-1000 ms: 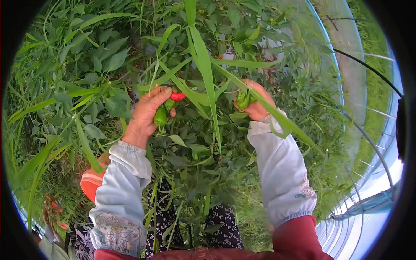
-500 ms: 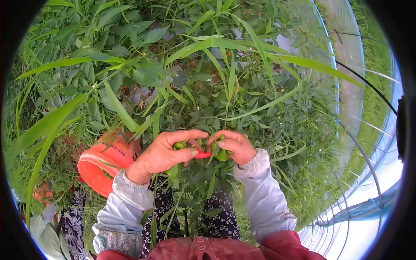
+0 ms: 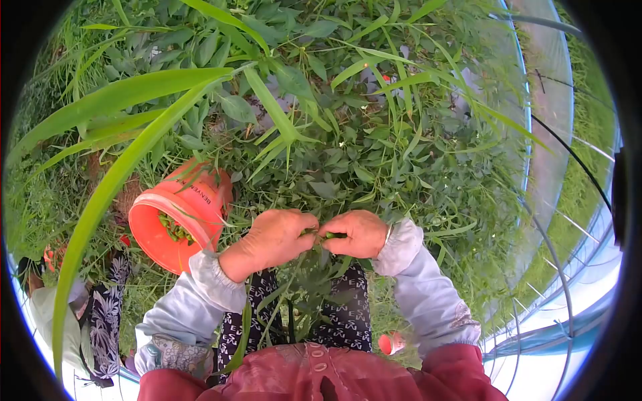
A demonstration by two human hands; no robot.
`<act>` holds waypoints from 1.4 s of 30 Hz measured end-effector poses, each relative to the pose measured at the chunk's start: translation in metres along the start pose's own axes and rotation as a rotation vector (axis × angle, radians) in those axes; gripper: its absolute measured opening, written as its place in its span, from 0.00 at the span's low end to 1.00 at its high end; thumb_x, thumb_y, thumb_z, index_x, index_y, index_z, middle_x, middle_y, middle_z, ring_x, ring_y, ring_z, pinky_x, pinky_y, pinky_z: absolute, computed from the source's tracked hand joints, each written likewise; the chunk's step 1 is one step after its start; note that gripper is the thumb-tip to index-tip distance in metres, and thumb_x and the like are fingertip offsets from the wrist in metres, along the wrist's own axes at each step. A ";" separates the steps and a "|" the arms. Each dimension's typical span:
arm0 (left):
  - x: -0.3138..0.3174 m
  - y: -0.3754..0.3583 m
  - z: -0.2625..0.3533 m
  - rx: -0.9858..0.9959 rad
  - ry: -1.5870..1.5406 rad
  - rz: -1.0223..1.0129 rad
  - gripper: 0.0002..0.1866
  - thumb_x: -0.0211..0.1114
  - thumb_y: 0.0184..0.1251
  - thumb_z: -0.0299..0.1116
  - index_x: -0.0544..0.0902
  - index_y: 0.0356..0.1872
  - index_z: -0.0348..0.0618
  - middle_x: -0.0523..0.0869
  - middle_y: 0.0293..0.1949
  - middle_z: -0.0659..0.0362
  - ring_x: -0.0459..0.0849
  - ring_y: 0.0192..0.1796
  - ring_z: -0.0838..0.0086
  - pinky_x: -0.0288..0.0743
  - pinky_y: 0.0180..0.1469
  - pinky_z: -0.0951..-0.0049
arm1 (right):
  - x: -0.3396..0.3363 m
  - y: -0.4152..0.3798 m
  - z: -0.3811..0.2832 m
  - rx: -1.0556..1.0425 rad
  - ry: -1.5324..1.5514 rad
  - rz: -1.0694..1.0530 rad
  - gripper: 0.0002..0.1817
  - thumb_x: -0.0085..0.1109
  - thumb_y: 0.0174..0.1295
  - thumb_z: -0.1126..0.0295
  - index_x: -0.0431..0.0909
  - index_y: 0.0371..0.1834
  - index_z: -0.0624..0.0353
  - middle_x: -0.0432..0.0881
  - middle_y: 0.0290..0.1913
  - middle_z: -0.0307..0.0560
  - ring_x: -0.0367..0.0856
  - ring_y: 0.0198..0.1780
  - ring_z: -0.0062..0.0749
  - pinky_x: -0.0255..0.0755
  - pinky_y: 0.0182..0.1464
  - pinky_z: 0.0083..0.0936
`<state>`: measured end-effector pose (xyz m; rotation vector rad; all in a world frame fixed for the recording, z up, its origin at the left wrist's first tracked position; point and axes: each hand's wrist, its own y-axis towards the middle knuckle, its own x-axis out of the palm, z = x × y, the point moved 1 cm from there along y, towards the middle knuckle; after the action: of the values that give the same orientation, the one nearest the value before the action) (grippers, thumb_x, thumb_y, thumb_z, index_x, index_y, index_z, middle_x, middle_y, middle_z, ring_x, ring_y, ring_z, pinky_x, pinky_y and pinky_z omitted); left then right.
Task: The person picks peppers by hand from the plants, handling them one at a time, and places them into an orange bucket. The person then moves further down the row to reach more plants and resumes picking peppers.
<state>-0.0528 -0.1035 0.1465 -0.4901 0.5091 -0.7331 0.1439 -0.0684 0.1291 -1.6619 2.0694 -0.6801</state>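
Observation:
In front of my body, my left hand (image 3: 277, 235) and my right hand (image 3: 356, 234) nearly meet over the pepper plants. A small green pepper (image 3: 336, 235) shows between the curled fingers of my right hand. The fingers of my left hand are pinched together beside it, and what they hold is hidden. Left of my hands, an orange bucket (image 3: 155, 234) lies tilted with its mouth toward me, and several green peppers (image 3: 175, 228) are inside it.
Long grass blades (image 3: 114, 200) cross the left side. Netting and hoops (image 3: 562, 247) stand at the right. A smaller red container (image 3: 391, 343) lies near my right sleeve. Part of another person (image 3: 107, 314) shows at the lower left.
My fingers have closed more, and the red pepper and larger green peppers seen between them no longer show. The view has shifted, revealing more of the bucket's inside and the small container.

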 end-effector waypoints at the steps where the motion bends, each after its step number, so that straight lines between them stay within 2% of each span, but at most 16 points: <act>1: 0.002 -0.003 -0.003 -0.014 -0.005 0.004 0.14 0.62 0.54 0.36 0.81 0.42 0.44 0.84 0.33 0.51 0.82 0.38 0.55 0.76 0.41 0.62 | 0.004 0.002 -0.003 0.017 -0.091 0.020 0.14 0.53 0.53 0.57 0.81 0.38 0.50 0.80 0.31 0.50 0.79 0.34 0.47 0.72 0.37 0.39; 5: 0.009 -0.010 -0.012 -0.023 -0.090 -0.088 0.12 0.60 0.53 0.37 0.83 0.38 0.46 0.84 0.32 0.51 0.82 0.39 0.56 0.75 0.43 0.59 | 0.011 0.009 -0.021 0.092 -0.336 0.076 0.13 0.53 0.54 0.58 0.80 0.35 0.54 0.81 0.32 0.50 0.79 0.37 0.47 0.73 0.39 0.42; 8: 0.005 -0.014 -0.020 -0.231 -0.246 -0.229 0.12 0.62 0.54 0.38 0.83 0.38 0.45 0.84 0.29 0.55 0.83 0.36 0.61 0.74 0.43 0.66 | 0.020 0.016 -0.030 0.138 -0.482 0.137 0.13 0.52 0.55 0.58 0.79 0.35 0.54 0.81 0.33 0.49 0.80 0.38 0.47 0.72 0.40 0.43; 11: 0.011 -0.027 -0.030 -0.095 -0.555 -0.316 0.11 0.62 0.55 0.38 0.84 0.36 0.45 0.85 0.29 0.57 0.83 0.37 0.63 0.74 0.45 0.67 | 0.008 0.020 0.005 0.246 -0.490 0.322 0.13 0.53 0.57 0.59 0.80 0.37 0.53 0.81 0.33 0.50 0.80 0.36 0.46 0.73 0.39 0.38; 13: 0.016 -0.034 -0.041 -0.205 -0.455 -0.321 0.17 0.63 0.56 0.39 0.81 0.47 0.48 0.85 0.34 0.57 0.83 0.40 0.63 0.74 0.47 0.66 | -0.007 0.022 0.021 0.275 0.038 0.393 0.13 0.54 0.60 0.61 0.80 0.41 0.55 0.82 0.33 0.46 0.80 0.32 0.36 0.73 0.37 0.28; 14: 0.015 -0.039 -0.047 -0.236 -0.400 -0.131 0.22 0.64 0.56 0.40 0.76 0.53 0.49 0.84 0.36 0.54 0.82 0.42 0.62 0.73 0.48 0.65 | -0.012 0.026 0.021 0.293 0.386 0.365 0.12 0.55 0.62 0.64 0.79 0.44 0.57 0.82 0.33 0.41 0.78 0.30 0.22 0.71 0.35 0.19; 15: 0.011 -0.042 -0.051 -0.266 -0.341 0.058 0.28 0.65 0.55 0.41 0.72 0.59 0.50 0.83 0.39 0.51 0.82 0.44 0.61 0.73 0.49 0.65 | -0.014 0.031 0.017 0.293 0.386 0.357 0.12 0.55 0.62 0.64 0.79 0.44 0.57 0.82 0.33 0.41 0.78 0.30 0.22 0.71 0.35 0.19; 17: 0.004 -0.048 -0.054 -0.376 -0.275 0.016 0.35 0.66 0.55 0.40 0.63 0.66 0.52 0.82 0.41 0.46 0.80 0.47 0.58 0.72 0.51 0.63 | -0.017 0.039 -0.004 0.323 0.736 0.357 0.12 0.54 0.63 0.64 0.78 0.44 0.58 0.81 0.32 0.35 0.75 0.31 0.15 0.70 0.33 0.16; 19: -0.009 -0.058 -0.051 -0.437 -0.473 0.221 0.33 0.64 0.56 0.38 0.65 0.64 0.45 0.82 0.41 0.47 0.81 0.47 0.56 0.72 0.51 0.64 | -0.012 0.054 -0.026 0.355 0.726 0.315 0.12 0.54 0.63 0.64 0.78 0.45 0.56 0.79 0.29 0.34 0.75 0.30 0.16 0.70 0.32 0.15; 23: -0.006 -0.113 -0.089 -0.359 -0.894 0.600 0.14 0.62 0.61 0.29 0.77 0.49 0.40 0.81 0.32 0.62 0.77 0.33 0.81 0.72 0.36 0.78 | 0.032 0.102 -0.046 0.295 0.893 0.151 0.13 0.53 0.64 0.63 0.76 0.49 0.53 0.80 0.40 0.36 0.77 0.38 0.17 0.72 0.34 0.17; 25: -0.021 -0.152 -0.101 -0.572 -1.057 0.709 0.09 0.59 0.63 0.27 0.78 0.43 0.39 0.79 0.30 0.66 0.71 0.30 0.89 0.67 0.34 0.85 | 0.065 0.133 -0.072 0.192 0.848 -0.010 0.15 0.54 0.64 0.63 0.75 0.52 0.53 0.79 0.45 0.39 0.77 0.40 0.17 0.74 0.36 0.19; 30: -0.007 -0.226 -0.185 -0.762 -0.612 0.913 0.14 0.62 0.62 0.31 0.77 0.47 0.38 0.80 0.40 0.58 0.79 0.42 0.74 0.74 0.43 0.74 | 0.189 0.188 -0.100 0.010 0.764 -0.050 0.26 0.57 0.60 0.61 0.67 0.61 0.56 0.77 0.50 0.49 0.78 0.47 0.31 0.73 0.49 0.27; 33: 0.000 -0.233 -0.212 -0.865 -0.517 0.855 0.20 0.63 0.60 0.33 0.75 0.53 0.39 0.78 0.50 0.50 0.78 0.51 0.63 0.73 0.51 0.67 | 0.200 0.196 -0.094 -0.089 0.282 0.298 0.29 0.57 0.57 0.60 0.65 0.62 0.59 0.76 0.52 0.55 0.76 0.54 0.43 0.69 0.55 0.32; 35: -0.002 -0.225 -0.216 -0.865 -0.336 0.794 0.22 0.63 0.58 0.32 0.73 0.55 0.40 0.75 0.53 0.49 0.76 0.55 0.60 0.71 0.54 0.65 | 0.169 0.182 -0.079 0.056 0.230 -0.157 0.29 0.56 0.55 0.60 0.66 0.60 0.60 0.74 0.55 0.59 0.73 0.57 0.48 0.66 0.58 0.37; 37: -0.012 -0.207 -0.218 -0.859 -0.152 0.746 0.25 0.63 0.56 0.31 0.72 0.57 0.41 0.73 0.57 0.48 0.73 0.59 0.58 0.69 0.57 0.63 | 0.155 0.164 -0.059 0.099 0.064 -0.217 0.26 0.55 0.56 0.61 0.68 0.58 0.58 0.76 0.53 0.57 0.74 0.55 0.48 0.67 0.56 0.37; 42: -0.054 -0.153 -0.220 -0.678 0.903 0.359 0.29 0.63 0.51 0.29 0.70 0.59 0.45 0.66 0.63 0.50 0.62 0.67 0.58 0.61 0.64 0.60 | 0.157 0.122 -0.019 0.199 0.023 -0.216 0.23 0.54 0.57 0.63 0.70 0.56 0.59 0.79 0.49 0.56 0.77 0.52 0.47 0.69 0.55 0.38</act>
<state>-0.2932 -0.2150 0.0796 -0.6543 1.6788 -0.3824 0.0035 -0.1983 0.0700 -1.7824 1.7853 -0.9459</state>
